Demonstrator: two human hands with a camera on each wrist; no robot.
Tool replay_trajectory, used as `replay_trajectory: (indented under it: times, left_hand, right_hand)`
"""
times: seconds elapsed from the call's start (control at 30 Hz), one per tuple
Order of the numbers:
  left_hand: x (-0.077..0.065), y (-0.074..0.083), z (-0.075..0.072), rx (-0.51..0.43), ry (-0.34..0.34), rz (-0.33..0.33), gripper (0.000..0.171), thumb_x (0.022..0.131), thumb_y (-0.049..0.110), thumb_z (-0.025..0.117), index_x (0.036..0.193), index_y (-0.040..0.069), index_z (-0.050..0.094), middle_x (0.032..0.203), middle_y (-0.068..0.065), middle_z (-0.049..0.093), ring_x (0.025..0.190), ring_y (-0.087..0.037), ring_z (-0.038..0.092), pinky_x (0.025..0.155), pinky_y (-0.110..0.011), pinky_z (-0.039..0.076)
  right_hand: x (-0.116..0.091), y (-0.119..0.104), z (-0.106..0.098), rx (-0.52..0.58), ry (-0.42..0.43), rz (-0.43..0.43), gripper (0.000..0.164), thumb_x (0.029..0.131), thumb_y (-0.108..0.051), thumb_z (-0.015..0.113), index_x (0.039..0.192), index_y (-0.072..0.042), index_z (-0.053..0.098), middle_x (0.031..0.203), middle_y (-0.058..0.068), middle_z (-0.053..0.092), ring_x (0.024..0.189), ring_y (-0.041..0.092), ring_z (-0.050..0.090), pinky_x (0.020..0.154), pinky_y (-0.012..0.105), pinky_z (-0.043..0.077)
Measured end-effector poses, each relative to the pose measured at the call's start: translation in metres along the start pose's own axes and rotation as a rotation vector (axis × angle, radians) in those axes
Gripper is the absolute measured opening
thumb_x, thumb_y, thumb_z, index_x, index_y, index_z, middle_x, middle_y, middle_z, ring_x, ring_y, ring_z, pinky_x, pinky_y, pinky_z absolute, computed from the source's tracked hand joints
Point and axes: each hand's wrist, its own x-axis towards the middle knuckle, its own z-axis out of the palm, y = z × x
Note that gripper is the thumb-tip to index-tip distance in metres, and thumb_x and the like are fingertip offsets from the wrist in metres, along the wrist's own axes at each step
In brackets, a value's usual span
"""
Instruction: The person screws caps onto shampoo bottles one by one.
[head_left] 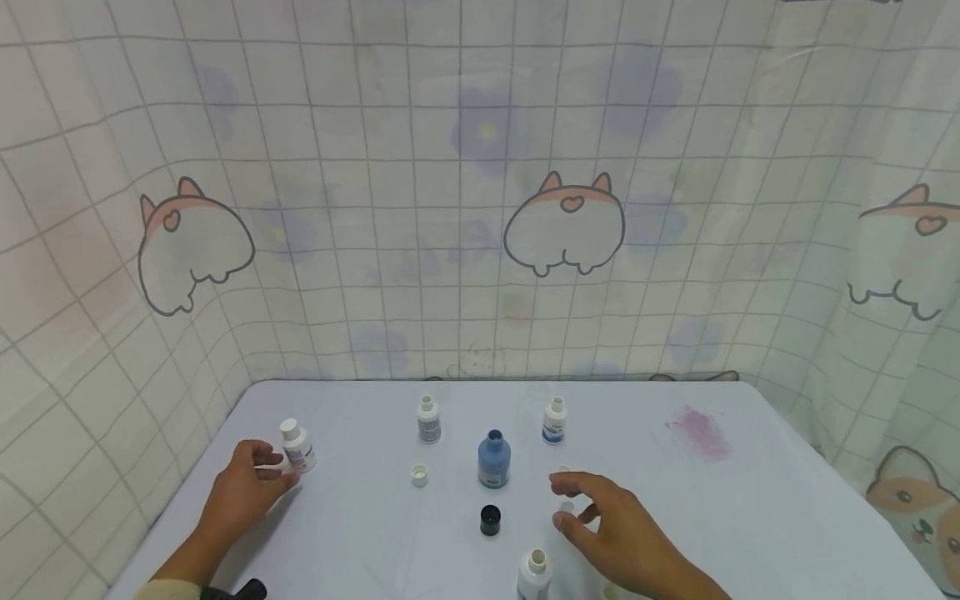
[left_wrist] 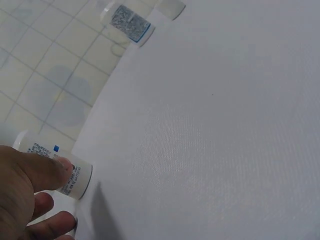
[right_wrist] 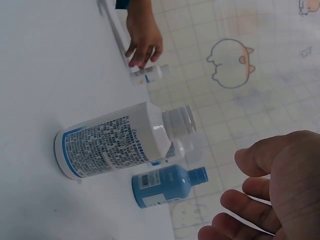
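My left hand is beside a capped white bottle on the table's left side. Its fingers are loosely bent, and in the left wrist view the thumb overlaps the bottle; whether it touches is unclear. My right hand hovers with thumb and fingers apart, holding nothing, near a small white cap that it partly hides. Uncapped in front of it stands a white bottle, seen large with its printed label in the right wrist view. An uncapped blue bottle stands mid-table behind a black cap.
Two more uncapped white bottles stand farther back, one left of centre and one to the right. A white cap lies before the left one. A pink stain marks the white table; patterned curtains surround it.
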Motion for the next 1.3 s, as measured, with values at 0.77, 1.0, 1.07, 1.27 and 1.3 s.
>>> replay_trajectory:
  times: [0.77, 1.0, 1.07, 1.27, 1.3]
  left_hand:
    - [-0.03, 0.036, 0.001, 0.061, -0.037, 0.101, 0.029, 0.089, 0.03, 0.08, 0.094, 0.01, 0.06, 0.094, -0.001, 0.071, 0.091, -0.025, 0.068, 0.066, -0.035, 0.053]
    - [-0.033, 0.045, 0.015, -0.016, -0.042, 0.212, 0.027, 0.088, 0.024, 0.083, 0.1, 0.013, 0.061, 0.091, 0.005, 0.069, 0.087, -0.013, 0.067, 0.07, -0.029, 0.054]
    - [-0.034, 0.049, 0.019, -0.031, -0.047, 0.24, 0.027, 0.088, 0.022, 0.083, 0.102, 0.013, 0.061, 0.092, 0.006, 0.068, 0.086, -0.01, 0.067, 0.072, -0.027, 0.055]
    - [-0.038, 0.064, 0.027, -0.08, -0.093, 0.258, 0.03, 0.087, 0.019, 0.084, 0.108, 0.015, 0.063, 0.101, 0.001, 0.069, 0.089, -0.007, 0.066, 0.079, -0.027, 0.054]
    - [-0.039, 0.065, 0.028, -0.09, -0.1, 0.258, 0.031, 0.086, 0.019, 0.084, 0.109, 0.015, 0.063, 0.102, 0.001, 0.07, 0.09, -0.007, 0.066, 0.079, -0.027, 0.054]
  right_hand:
    - [0.001, 0.016, -0.005, -0.003, 0.001, 0.008, 0.044, 0.095, -0.032, 0.075, 0.135, -0.02, 0.062, 0.126, 0.0, 0.067, 0.087, 0.006, 0.064, 0.08, 0.036, 0.058]
    - [0.0, 0.02, -0.006, 0.003, -0.015, -0.009, 0.043, 0.096, -0.031, 0.074, 0.135, -0.021, 0.061, 0.126, -0.001, 0.066, 0.091, 0.007, 0.064, 0.079, 0.031, 0.058]
    - [-0.001, 0.02, -0.006, 0.008, -0.022, -0.011, 0.043, 0.096, -0.032, 0.074, 0.136, -0.021, 0.061, 0.127, -0.001, 0.066, 0.09, 0.007, 0.064, 0.078, 0.03, 0.057]
    - [-0.003, 0.025, -0.007, 0.005, -0.029, -0.044, 0.044, 0.096, -0.029, 0.074, 0.136, -0.018, 0.06, 0.128, 0.0, 0.066, 0.09, 0.007, 0.064, 0.079, 0.032, 0.057]
    - [-0.004, 0.026, -0.007, 0.003, -0.033, -0.051, 0.045, 0.096, -0.029, 0.074, 0.137, -0.018, 0.059, 0.129, 0.001, 0.066, 0.09, 0.007, 0.064, 0.078, 0.032, 0.057]
